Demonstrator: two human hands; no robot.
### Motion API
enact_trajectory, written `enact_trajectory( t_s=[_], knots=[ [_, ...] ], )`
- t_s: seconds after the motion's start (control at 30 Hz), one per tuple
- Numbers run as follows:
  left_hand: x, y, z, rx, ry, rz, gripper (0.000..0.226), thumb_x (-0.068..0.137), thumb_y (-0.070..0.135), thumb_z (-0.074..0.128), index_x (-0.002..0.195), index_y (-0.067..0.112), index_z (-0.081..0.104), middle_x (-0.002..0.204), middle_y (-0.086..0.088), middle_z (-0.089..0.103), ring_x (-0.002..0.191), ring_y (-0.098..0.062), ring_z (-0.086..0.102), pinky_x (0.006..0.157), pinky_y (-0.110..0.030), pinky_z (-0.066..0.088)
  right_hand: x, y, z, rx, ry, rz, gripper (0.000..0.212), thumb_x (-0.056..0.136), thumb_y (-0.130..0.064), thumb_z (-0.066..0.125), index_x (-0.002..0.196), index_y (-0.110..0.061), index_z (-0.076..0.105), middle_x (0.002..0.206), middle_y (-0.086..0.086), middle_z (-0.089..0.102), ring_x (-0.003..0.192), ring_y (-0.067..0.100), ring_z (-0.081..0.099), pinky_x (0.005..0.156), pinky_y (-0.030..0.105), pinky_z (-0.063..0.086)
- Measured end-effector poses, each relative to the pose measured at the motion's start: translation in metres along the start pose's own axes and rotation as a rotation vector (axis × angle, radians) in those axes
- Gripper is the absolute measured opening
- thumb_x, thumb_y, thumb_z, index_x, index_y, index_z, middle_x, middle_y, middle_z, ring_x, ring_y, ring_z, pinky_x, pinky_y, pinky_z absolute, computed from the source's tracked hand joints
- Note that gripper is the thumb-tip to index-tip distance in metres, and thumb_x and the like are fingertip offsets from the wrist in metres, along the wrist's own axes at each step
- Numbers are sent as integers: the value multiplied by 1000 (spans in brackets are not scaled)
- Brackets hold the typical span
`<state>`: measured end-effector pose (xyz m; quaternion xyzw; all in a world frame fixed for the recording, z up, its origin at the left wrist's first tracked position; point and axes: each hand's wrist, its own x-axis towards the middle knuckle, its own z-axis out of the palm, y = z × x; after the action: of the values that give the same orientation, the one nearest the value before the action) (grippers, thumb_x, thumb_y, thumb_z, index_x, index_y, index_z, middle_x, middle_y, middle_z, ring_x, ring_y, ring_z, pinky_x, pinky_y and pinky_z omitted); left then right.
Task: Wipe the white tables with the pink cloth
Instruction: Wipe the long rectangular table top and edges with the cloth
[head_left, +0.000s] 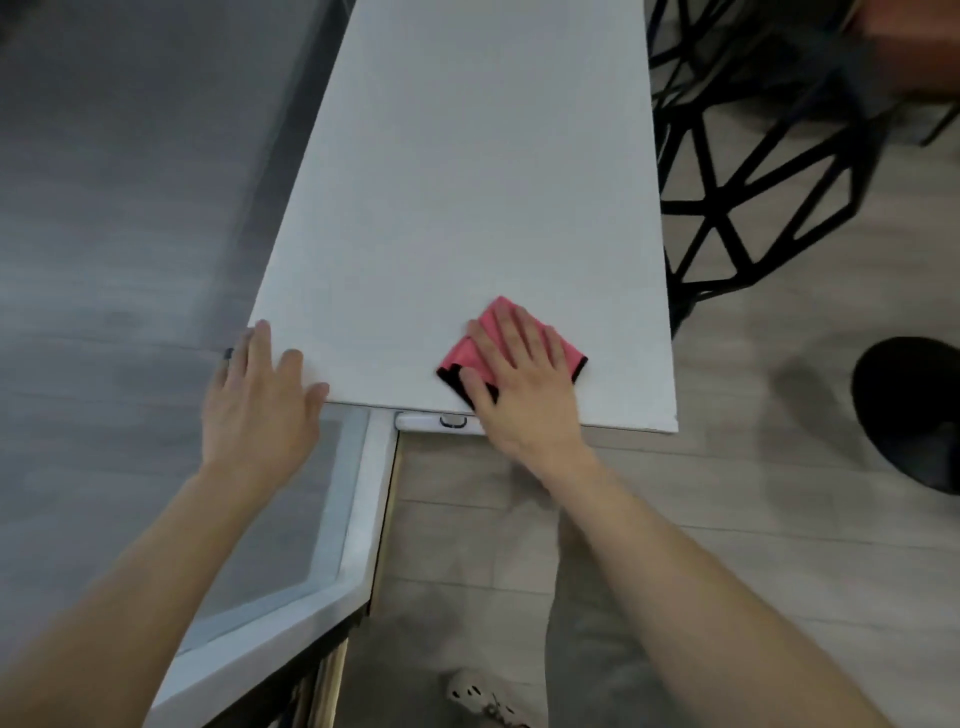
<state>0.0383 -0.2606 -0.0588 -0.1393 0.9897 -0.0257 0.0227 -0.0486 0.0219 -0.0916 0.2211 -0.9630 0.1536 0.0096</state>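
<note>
Pink cloth (458, 357) lay flat under right grip (519, 376), fingers straight, palm pressing it onto white counter (467, 182) near the front edge. Left grip (260, 400) sat well left of it, fingers straight, resting on the counter's corner.

The single view comes from a camera worn on the person's head, facing forward and steeply down. It sits close above the near end of the white table (467, 182), whose top runs away toward the upper edge. The forearms enter from the bottom corners, with the left hand (260, 395) and right hand (524, 379) mid-frame. The wide lens also takes in the floor (727, 493) and the person's own shoe (483, 699) at the bottom.
</note>
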Motion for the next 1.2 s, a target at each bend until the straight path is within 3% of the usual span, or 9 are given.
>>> enact_trajectory(
  t_s=[0.2,0.37,0.47,0.6,0.7,0.83,0.97,1.13,1.2],
  knots=[
    [23,83,-12,-188,-181,15,86,94,76,62,157,21,44,173,-16,30,158,-38,31,124,-59,34,-11,71,-29,-120,0,392,64,115,-53,25,173,-29,18,181,7,8,168,26,0,134,53,0],
    [28,77,-8,-161,-154,-46,90,83,78,71,153,26,49,164,-10,44,148,-37,44,116,-61,41,6,-40,13,-4,-108,-40,65,114,-57,31,170,-26,31,181,7,14,168,28,3,133,56,2],
    [30,82,-13,-166,-176,-70,92,80,82,72,151,27,50,159,-7,46,144,-36,47,113,-59,44,12,-7,3,25,-121,-162,68,110,-67,35,169,-33,33,180,2,18,168,22,7,134,52,2],
    [30,83,-18,-196,-180,-84,91,78,83,74,148,29,50,156,-6,46,142,-35,48,112,-58,43,30,123,-40,-95,-153,144,74,108,-71,24,172,-36,15,182,2,2,168,20,-5,135,52,0],
    [32,82,-21,-211,-179,-110,89,77,80,78,146,31,50,155,-4,46,141,-33,49,112,-56,43,39,112,-37,-121,-114,226,71,112,-62,20,174,-28,9,182,8,-3,168,26,-11,134,55,-5],
    [33,90,-29,-255,-248,-172,87,78,71,85,146,32,48,159,0,43,142,-30,49,111,-55,47,29,26,-1,-95,-209,-326,68,113,-59,25,173,-27,20,182,5,6,168,24,-3,134,53,0],
    [31,104,-42,-298,-317,-290,90,79,62,89,151,32,45,169,3,36,147,-27,48,108,-52,49,55,77,-15,-88,-317,-639,66,111,-63,22,171,-40,13,181,-5,-3,168,16,-9,135,45,-8],
    [38,147,-62,-322,-337,-584,108,72,40,101,161,27,41,164,-6,46,151,-31,41,118,-52,43,161,197,-51,-124,-218,-261,68,111,-60,19,173,-33,13,182,3,-5,168,22,-10,135,50,-7],
    [37,187,-65,-410,-337,-701,128,61,45,106,166,24,35,167,-9,41,156,-32,34,124,-52,38,151,180,-43,-97,-191,-326,67,113,-56,23,173,-27,18,181,11,0,168,28,-6,135,53,-3]
  ],
)
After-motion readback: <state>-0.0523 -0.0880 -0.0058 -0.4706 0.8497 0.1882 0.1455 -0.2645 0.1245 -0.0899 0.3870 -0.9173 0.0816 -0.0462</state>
